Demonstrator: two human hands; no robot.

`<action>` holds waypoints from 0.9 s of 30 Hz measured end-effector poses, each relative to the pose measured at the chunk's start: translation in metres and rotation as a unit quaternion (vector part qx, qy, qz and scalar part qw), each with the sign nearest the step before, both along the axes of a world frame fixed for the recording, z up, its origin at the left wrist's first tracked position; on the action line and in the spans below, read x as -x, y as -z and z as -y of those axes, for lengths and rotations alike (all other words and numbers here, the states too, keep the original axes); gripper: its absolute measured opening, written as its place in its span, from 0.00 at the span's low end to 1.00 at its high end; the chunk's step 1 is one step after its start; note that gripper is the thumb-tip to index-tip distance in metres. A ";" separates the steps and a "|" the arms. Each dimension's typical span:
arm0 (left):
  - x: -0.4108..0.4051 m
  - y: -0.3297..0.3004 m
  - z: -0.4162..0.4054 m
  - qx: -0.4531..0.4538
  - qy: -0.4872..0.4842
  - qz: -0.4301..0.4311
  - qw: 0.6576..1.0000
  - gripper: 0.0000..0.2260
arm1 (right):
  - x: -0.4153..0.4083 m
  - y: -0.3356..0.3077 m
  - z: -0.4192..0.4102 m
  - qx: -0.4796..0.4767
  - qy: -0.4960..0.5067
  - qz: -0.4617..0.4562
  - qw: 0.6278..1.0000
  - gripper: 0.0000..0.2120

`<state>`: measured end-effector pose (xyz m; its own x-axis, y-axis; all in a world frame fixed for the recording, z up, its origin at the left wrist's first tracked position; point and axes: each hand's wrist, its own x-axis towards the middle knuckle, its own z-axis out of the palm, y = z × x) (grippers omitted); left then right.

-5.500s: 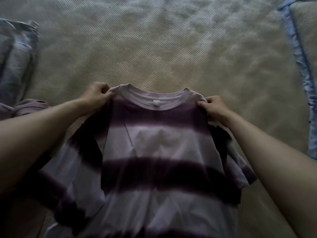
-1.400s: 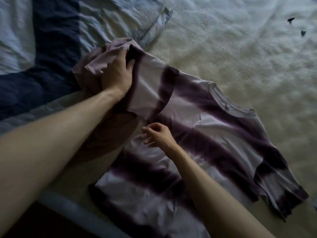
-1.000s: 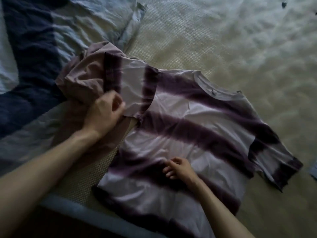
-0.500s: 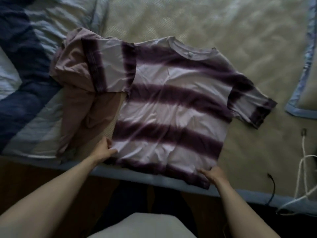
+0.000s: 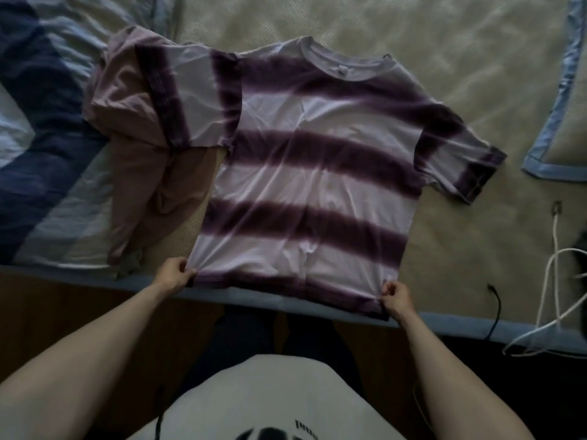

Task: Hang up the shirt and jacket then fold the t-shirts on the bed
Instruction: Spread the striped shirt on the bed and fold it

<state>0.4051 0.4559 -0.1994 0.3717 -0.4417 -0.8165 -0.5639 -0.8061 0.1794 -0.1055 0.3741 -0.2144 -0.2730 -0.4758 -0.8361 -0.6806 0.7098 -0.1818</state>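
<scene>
Pinching striped t-shirt [image 5: 305,185] hem: left hand [image 5: 173,276], right hand [image 5: 395,296].

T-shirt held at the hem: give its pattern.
The t-shirt has broad blurred dark purple and pale lilac stripes; head view.

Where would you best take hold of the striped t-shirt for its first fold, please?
Probably at the outer edge of the right sleeve, coming from the right: the striped t-shirt lies flat, face up, that sleeve spread clear on the bed. The left hand and right hand pinch the hem corners.
</scene>
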 end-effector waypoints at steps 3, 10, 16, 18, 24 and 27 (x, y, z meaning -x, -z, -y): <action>-0.004 0.002 -0.006 -0.013 -0.007 0.006 1.000 0.06 | 0.008 -0.008 -0.008 -0.001 -0.003 -0.029 1.000 0.16; 0.008 0.001 -0.009 -0.076 -0.031 0.010 0.997 0.08 | 0.006 -0.010 -0.009 -0.022 -0.070 -0.101 0.992 0.11; 0.010 0.007 -0.004 -0.086 -0.029 0.019 0.996 0.06 | 0.014 0.006 -0.015 -0.086 -0.058 -0.122 0.987 0.11; 0.011 0.008 -0.007 -0.087 -0.031 0.020 0.996 0.04 | 0.019 0.005 -0.022 -0.094 -0.053 -0.127 0.986 0.10; 0.006 0.011 -0.022 -0.090 -0.028 0.037 0.995 0.05 | 0.036 0.000 -0.025 -0.103 -0.063 -0.151 0.981 0.10; 0.009 0.009 -0.027 -0.102 -0.020 0.049 0.993 0.05 | 0.040 -0.002 -0.026 -0.115 -0.076 -0.160 0.977 0.07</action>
<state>0.3960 0.4831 -0.2081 0.4684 -0.2538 -0.8463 -0.5368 -0.8425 -0.0444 -0.1452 0.3997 -0.2128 -0.4793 -0.3402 -0.8091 -0.7773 0.5925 0.2113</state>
